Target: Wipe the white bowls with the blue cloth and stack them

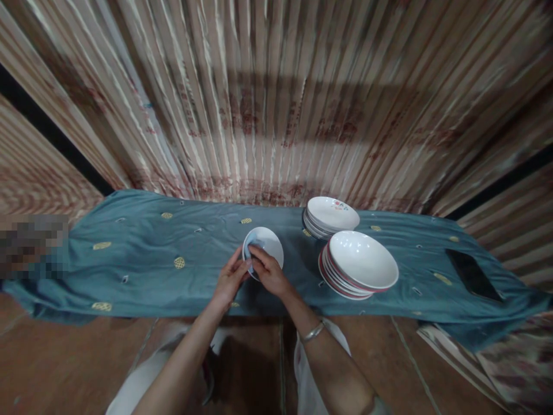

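A small white bowl (273, 243) is tilted toward me above the front middle of the cloth-covered table. My left hand (231, 279) is closed on the bowl's left edge. Inside the bowl, the fingers of my right hand (270, 272) press a light blue cloth (252, 240) against its left wall. Part of this cloth is hidden under the fingers. To the right stands a stack of larger white bowls (363, 259) with red rims, the top one leaning. Behind that is a stack of white plates (330, 213), with a flower print on the top one.
A teal patterned tablecloth (147, 259) covers the long, narrow table. A dark flat phone-like object (473, 275) lies at its right end. Pleated curtains (268, 115) hang behind the table. A blurred patch (30, 245) sits at the left edge. The floor (389, 357) is brown tile.
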A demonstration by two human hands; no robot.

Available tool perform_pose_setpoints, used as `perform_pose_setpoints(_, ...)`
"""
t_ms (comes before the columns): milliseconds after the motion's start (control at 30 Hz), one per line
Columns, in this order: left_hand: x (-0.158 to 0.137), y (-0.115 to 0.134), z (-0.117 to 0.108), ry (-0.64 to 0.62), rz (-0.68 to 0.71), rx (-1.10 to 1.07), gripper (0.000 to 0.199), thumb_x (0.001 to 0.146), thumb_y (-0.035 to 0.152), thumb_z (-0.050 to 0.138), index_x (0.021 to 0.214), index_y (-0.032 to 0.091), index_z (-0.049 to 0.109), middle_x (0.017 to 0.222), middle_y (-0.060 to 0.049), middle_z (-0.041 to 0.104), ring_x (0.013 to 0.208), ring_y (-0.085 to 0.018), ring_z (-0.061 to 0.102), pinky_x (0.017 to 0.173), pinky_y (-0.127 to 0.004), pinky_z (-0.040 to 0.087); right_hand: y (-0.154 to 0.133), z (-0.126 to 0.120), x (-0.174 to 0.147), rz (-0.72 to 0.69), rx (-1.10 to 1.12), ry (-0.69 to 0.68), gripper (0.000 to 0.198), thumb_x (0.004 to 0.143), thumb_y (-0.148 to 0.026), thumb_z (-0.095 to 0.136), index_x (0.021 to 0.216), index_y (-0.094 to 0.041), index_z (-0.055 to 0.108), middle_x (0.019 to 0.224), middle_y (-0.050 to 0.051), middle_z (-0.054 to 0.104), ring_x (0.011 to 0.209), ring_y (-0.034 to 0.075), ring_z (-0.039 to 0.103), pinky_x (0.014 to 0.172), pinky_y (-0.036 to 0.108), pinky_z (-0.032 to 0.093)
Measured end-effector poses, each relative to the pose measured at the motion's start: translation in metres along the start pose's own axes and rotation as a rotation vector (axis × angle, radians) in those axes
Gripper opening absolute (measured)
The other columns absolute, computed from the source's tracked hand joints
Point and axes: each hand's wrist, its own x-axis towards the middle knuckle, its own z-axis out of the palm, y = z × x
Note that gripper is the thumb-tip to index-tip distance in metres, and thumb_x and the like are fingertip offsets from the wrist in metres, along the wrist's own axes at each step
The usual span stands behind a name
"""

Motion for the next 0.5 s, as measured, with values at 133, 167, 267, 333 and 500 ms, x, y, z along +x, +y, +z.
perform_pose_setpoints(133, 0.000, -0.001, 0.000, -0.011, 0.012, 0.010, 0.095, 0.049, 0.046, 0.092, 0.135, 0.021, 0.060, 0.084, -0.001, 0.075, 0.085, -0.018, 0.070, 0.081, -0.029, 0.055, 0.000, 0.003, 0.006, 0.024, -0.161, 0.026, 0.050, 0.095, -0.021, 0.042, 0.145, -0.017, 0.049, 0.157, 0.012, 0.042, 0.146, 0.021, 0.037, 0.122, 0.043, 0.030)
perform_pose_setpoints(167, 0.000, -0.001, 0.000, -0.011, 0.013, 0.013, 0.095, 0.049, 0.046, 0.092, 0.136, 0.021, 0.060, 0.084, -0.001, 0.075, 0.085, -0.018, 0.070, 0.080, -0.029, 0.055, -0.001, 0.002, 0.007, 0.025, -0.218, 0.029, 0.051, 0.096, -0.020, 0.041, 0.147, -0.017, 0.046, 0.158, 0.013, 0.039, 0.148, 0.022, 0.034, 0.122, 0.043, 0.029)
perform_pose_setpoints(267, 0.000, -0.003, 0.000, -0.009, 0.015, 0.015, 0.095, 0.050, 0.044, 0.092, 0.136, 0.022, 0.060, 0.085, -0.001, 0.075, 0.086, -0.019, 0.070, 0.079, -0.029, 0.055, -0.006, -0.004, 0.009, 0.040, -0.425, -0.002, 0.053, 0.096, -0.017, 0.041, 0.148, -0.008, 0.043, 0.160, 0.020, 0.033, 0.151, 0.027, 0.027, 0.123, 0.047, 0.027)
perform_pose_setpoints(333, 0.000, -0.004, 0.000, -0.013, 0.016, 0.017, 0.094, 0.051, 0.043, 0.092, 0.136, 0.023, 0.060, 0.089, -0.002, 0.076, 0.088, -0.020, 0.071, 0.079, -0.030, 0.056, -0.011, -0.009, 0.009, 0.079, -0.567, -0.038, 0.054, 0.095, -0.017, 0.045, 0.147, -0.004, 0.042, 0.159, 0.023, 0.032, 0.151, 0.030, 0.026, 0.121, 0.049, 0.028)
perform_pose_setpoints(500, 0.000, -0.005, -0.001, -0.035, 0.015, 0.020, 0.090, 0.055, 0.039, 0.090, 0.137, 0.024, 0.058, 0.100, -0.006, 0.077, 0.096, -0.024, 0.071, 0.081, -0.032, 0.057, -0.021, -0.020, 0.004, 0.230, -0.802, -0.106, 0.051, 0.093, -0.015, 0.047, 0.144, -0.013, 0.048, 0.158, 0.019, 0.035, 0.146, 0.034, 0.031, 0.111, 0.054, 0.039)
